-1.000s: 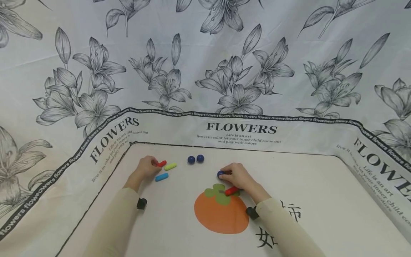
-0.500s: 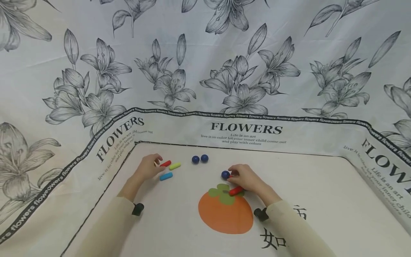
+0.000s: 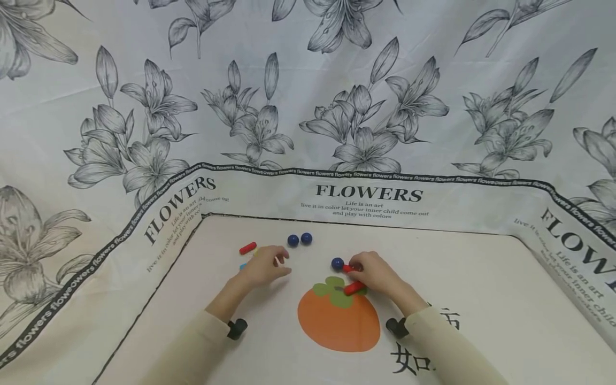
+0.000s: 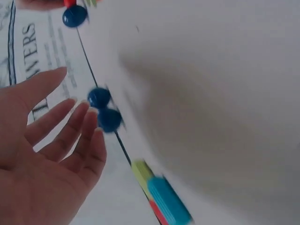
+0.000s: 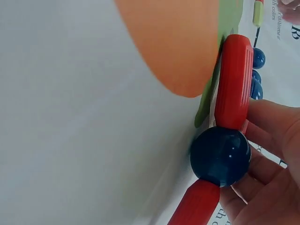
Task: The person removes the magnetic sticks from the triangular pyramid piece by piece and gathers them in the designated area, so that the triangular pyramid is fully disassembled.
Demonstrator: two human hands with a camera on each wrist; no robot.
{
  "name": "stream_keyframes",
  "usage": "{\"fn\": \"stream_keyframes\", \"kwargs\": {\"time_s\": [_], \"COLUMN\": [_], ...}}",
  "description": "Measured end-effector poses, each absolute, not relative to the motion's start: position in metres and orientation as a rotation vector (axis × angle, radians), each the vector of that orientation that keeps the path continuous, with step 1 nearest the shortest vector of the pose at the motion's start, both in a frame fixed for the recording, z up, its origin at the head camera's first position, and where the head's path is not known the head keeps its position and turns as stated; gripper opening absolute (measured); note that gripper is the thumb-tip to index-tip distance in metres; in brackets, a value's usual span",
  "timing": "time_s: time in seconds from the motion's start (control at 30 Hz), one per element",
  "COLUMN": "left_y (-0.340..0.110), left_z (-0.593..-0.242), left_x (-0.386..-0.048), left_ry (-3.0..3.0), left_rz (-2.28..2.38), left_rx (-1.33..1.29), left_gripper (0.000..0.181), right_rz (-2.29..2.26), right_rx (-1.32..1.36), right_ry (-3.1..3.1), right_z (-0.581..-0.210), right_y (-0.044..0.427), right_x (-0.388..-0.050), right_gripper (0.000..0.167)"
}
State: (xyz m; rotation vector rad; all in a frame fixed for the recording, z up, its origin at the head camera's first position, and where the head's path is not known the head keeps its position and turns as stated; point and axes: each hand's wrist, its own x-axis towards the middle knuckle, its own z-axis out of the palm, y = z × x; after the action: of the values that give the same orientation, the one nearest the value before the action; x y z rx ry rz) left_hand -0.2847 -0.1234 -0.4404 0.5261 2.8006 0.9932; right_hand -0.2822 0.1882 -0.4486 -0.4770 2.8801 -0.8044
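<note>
On the table (image 3: 505, 289), the right hand (image 3: 376, 272) pinches a mostly covered red rod (image 3: 347, 269), the left hand (image 3: 262, 267) loose

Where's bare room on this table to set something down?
Widest: the bare table between the right sleeve and the flowered cloth. Narrower: between the left sleeve and the fruit print. Crowded: around the right hand, by a blue ball and red sticks; and beside the left hand, where three more sticks lie.

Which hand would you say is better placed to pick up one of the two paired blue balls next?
Probably the left hand: it is open, holds nothing and is nearer the paired blue balls. The right hand looks occupied, gripping a red rod beside another blue ball.
</note>
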Motion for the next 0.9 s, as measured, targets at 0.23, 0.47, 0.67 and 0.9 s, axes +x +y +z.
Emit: {"fn": "stream_keyframes", "kwargs": {"time_s": [0.23,0.47,0.67,0.9], "left_y": [-0.083,-0.054,-0.041,-0.039], "left_z": [-0.453,-0.458,-0.465,-0.467], "left_x": [-0.28,-0.278,-0.282,-0.285], "left_ry": [2.602,2.526,2.51,2.504], "left_rz": [0.925,1.002,1.01,1.001], "left_rx": [0.635,0.65,0.739,0.745], "left_gripper": [0.049,0.06,0.044,0.031], "right_rz": [-0.817,-0.843,-0.859,-0.813], "right_rx": [-0.672,-0.768,-0.829,-0.85], "right_ry": [2.814,2.761,2.712,2.717], "right_z": [-0.445,-0.444,-0.444,-0.446], "right_y": [0.188,0.189,0.192,0.195], "right_x": [-0.279,-0.271,-0.267,-0.265], "right_gripper": [0.013,0.015,0.017,0.016]}}
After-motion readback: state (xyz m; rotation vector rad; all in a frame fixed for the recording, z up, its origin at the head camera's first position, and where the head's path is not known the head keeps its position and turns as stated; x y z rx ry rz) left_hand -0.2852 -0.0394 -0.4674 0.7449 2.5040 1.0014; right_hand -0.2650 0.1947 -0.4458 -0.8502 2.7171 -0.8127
